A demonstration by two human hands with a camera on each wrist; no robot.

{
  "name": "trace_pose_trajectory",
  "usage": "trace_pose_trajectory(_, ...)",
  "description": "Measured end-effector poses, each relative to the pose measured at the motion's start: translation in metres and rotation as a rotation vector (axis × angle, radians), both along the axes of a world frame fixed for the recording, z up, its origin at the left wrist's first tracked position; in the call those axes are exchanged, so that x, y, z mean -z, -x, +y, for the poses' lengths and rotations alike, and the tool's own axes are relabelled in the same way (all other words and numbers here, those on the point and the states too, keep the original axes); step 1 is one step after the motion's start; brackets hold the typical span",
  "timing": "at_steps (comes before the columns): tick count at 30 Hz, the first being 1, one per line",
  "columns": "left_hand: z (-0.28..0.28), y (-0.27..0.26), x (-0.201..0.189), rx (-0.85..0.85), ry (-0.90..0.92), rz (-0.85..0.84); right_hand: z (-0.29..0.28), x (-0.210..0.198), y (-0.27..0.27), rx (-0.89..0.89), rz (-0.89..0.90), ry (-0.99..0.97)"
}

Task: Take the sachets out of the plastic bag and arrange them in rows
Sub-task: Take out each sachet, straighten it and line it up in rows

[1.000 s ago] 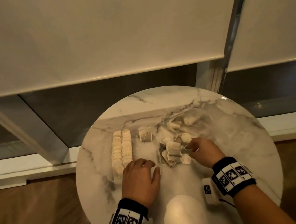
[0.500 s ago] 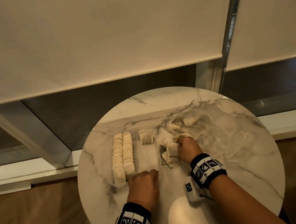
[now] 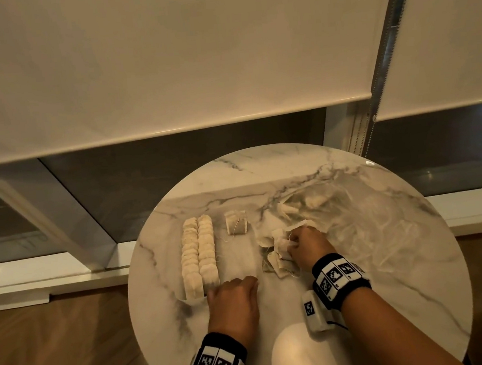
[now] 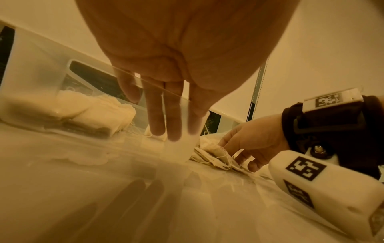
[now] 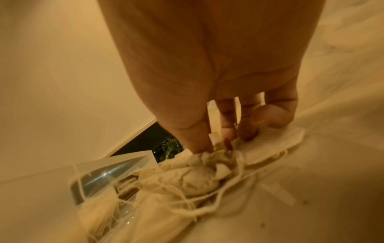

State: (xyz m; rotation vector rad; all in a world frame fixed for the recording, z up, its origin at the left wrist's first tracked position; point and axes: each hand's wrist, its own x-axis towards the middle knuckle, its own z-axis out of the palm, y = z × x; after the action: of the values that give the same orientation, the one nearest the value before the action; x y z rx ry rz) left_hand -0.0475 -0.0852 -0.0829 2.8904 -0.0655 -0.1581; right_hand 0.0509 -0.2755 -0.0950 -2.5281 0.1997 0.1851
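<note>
Two tidy rows of cream sachets [image 3: 199, 254] lie on the left of the round marble table [image 3: 407, 298], inside a clear plastic tray [image 4: 41, 78]. One sachet [image 3: 236, 226] sits alone just right of the rows. A tangled pile of sachets with strings [image 3: 274, 255] lies mid-table. My right hand [image 3: 291, 243] reaches into this pile, and thumb and fingers pinch one crumpled sachet [image 5: 207, 148]. My left hand [image 3: 234, 283] rests at the near end of the rows, its fingers [image 4: 172, 128] straight against the tray wall. The crumpled clear plastic bag [image 3: 361, 218] lies to the right with a few sachets [image 3: 312, 202] inside.
A window frame and lowered roller blinds [image 3: 163, 57] stand close behind the table. A bead chain [image 3: 381, 60] hangs at the back right. A pale rounded shape [image 3: 297, 353] overlaps the table's near edge. Wooden floor [image 3: 58, 347] surrounds the table.
My right hand has moved left from the loose sachets by the bag's mouth onto the pile and closed on a sachet. The left hand has drawn back slightly toward the table's near edge.
</note>
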Motion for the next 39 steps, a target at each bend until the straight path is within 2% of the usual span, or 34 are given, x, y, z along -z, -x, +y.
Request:
trace_pose_trajectory(7,0.003,0.002,-0.002,0.000,-0.019,-0.018,-0.009,-0.015,0.003,-0.058,-0.021,-0.092)
trace_pose_trajectory(12,0.006,0.005,-0.002,-0.007,-0.013,-0.043,-0.001,-0.053,-0.005,-0.159,-0.149,-0.193)
trace_pose_trajectory(14,0.008,0.006,-0.001,-0.014,-0.015,-0.048,0.007,-0.069,-0.011,-0.184,-0.181,-0.291)
trace_pose_trajectory(17,0.014,0.006,0.000,-0.001,-0.018,-0.053,0.029,-0.090,-0.020,-0.243,-0.143,-0.416)
trace_pose_trajectory(19,0.016,0.007,0.000,0.011,-0.016,-0.052,0.046,-0.099,-0.029,-0.291,-0.077,-0.420)
trace_pose_trajectory(22,0.018,0.008,0.000,0.027,-0.034,-0.044,0.075,-0.099,-0.047,-0.404,0.040,-0.290)
trace_pose_trajectory(26,0.019,0.010,0.001,0.033,-0.029,-0.038,0.105,-0.079,-0.073,-0.544,0.199,0.009)
trace_pose_trajectory(32,0.019,0.009,0.004,0.038,0.008,-0.013,0.126,-0.066,-0.096,-0.577,0.085,0.381)
trace_pose_trajectory(39,0.021,0.010,0.005,0.038,0.034,-0.016,0.134,-0.058,-0.107,-0.563,0.006,0.569)
